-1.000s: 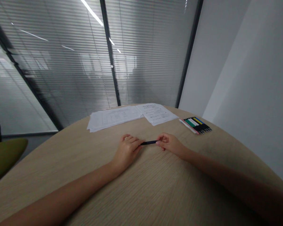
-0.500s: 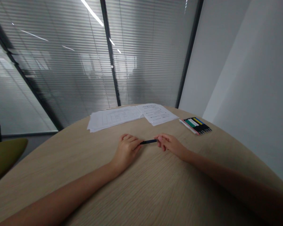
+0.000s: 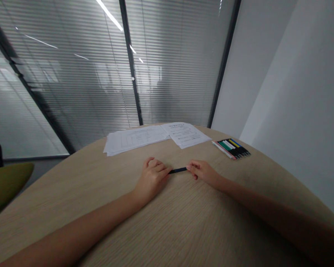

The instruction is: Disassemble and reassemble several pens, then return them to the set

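Dark pen pinched between left hand and right hand, both ends hidden within grip.

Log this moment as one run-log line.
left hand: holds one end of dark pen | right hand: holds other end | nearby: printed papers, row of coloured pens on wood-grain table

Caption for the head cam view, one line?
Left hand and right hand hold a dark pen on a wooden table.

Far side: glass partition with horizontal blinds and dark frames, reflecting ceiling lights; white wall at right; olive chair left of the rounded pale-wood bench.
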The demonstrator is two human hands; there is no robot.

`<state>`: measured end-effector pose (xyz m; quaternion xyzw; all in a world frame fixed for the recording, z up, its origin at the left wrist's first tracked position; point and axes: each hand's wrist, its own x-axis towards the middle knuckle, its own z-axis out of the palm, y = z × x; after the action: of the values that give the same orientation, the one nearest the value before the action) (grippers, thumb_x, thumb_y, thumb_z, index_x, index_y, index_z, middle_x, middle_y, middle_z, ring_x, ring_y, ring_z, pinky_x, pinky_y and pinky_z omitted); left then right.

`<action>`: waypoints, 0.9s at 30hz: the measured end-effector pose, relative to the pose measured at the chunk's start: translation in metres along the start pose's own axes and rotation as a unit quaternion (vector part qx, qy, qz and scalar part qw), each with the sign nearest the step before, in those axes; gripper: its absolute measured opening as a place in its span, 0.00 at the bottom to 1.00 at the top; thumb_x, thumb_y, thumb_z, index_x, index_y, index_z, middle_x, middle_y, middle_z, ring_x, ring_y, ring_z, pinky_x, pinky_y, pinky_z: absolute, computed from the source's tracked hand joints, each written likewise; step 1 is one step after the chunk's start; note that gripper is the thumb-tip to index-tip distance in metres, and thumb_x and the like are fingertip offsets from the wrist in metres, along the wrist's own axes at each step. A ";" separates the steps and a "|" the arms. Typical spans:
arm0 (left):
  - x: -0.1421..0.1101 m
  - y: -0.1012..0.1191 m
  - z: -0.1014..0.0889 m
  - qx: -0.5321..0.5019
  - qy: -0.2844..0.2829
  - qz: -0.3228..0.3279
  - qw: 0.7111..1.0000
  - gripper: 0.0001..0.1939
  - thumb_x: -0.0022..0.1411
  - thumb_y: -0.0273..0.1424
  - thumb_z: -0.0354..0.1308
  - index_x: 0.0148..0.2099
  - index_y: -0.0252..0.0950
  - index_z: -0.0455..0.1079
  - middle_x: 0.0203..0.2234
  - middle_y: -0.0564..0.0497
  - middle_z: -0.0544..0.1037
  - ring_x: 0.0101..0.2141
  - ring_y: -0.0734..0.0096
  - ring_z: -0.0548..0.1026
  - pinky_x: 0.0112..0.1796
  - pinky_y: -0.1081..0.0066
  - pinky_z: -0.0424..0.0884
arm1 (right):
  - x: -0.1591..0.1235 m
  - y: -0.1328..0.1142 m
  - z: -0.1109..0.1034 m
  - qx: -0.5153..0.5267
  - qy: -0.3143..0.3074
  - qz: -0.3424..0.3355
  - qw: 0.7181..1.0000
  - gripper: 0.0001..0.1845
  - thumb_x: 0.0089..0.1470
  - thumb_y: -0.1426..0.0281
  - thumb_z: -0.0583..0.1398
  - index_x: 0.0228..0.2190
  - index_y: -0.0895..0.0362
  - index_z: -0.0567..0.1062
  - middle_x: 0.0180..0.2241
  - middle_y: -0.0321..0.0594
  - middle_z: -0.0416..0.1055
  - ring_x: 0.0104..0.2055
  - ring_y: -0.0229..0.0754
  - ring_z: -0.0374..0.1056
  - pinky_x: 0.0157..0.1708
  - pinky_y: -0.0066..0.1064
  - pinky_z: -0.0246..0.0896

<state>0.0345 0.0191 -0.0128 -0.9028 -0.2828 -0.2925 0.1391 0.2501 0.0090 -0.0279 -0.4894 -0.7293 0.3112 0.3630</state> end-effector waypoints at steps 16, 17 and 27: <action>-0.003 0.009 -0.010 -0.017 0.064 0.112 0.992 0.10 0.61 0.30 0.47 0.39 0.45 0.69 0.39 0.53 0.74 0.43 0.67 0.65 0.48 0.59 0.47 | -0.005 -0.031 0.001 0.161 -0.237 0.010 0.958 0.16 0.44 0.62 0.58 0.34 0.60 0.68 0.21 0.33 0.68 0.20 0.31 0.62 0.20 0.23 0.54; -0.003 0.008 -0.010 -0.010 0.067 0.114 0.991 0.10 0.61 0.31 0.47 0.39 0.45 0.69 0.40 0.53 0.74 0.44 0.67 0.65 0.48 0.59 0.47 | -0.006 -0.034 0.003 0.161 -0.240 0.007 0.957 0.16 0.43 0.64 0.59 0.35 0.59 0.68 0.21 0.33 0.67 0.21 0.31 0.62 0.21 0.23 0.55; -0.002 0.005 0.000 0.033 0.063 -0.008 0.997 0.28 0.56 0.30 0.51 0.57 0.34 0.46 0.55 0.35 0.54 0.55 0.57 0.51 0.50 0.54 0.51 | -0.003 -0.033 0.001 0.243 -0.193 0.048 0.949 0.15 0.46 0.67 0.57 0.37 0.61 0.66 0.21 0.34 0.69 0.21 0.31 0.62 0.22 0.24 0.56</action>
<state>0.0359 0.0138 -0.0146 -0.8754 -0.2900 -0.3402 0.1839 0.2339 -0.0043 -0.0021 -0.3512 -0.6633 0.5848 0.3077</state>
